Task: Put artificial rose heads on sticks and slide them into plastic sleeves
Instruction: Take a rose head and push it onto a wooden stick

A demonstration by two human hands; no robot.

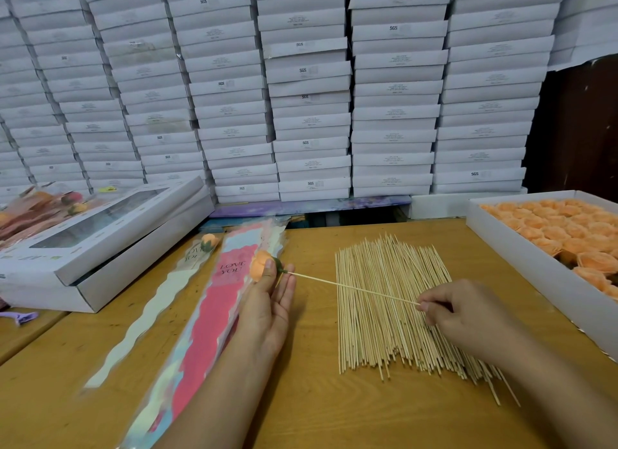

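While left hand (pixel 267 301) pinches rose head (pixel 261 265), right hand (pixel 468 318) pinches stick (pixel 351 288) — joined.

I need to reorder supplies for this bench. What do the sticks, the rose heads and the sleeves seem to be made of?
Sticks: thin, pale, matte and straight, so probably bamboo or wood.
Rose heads: soft, matte orange petals with no sheen, perhaps foam or soap; fabric is possible.
Sleeves: glossy printed film that catches the light, with scalloped edges, so likely plastic.
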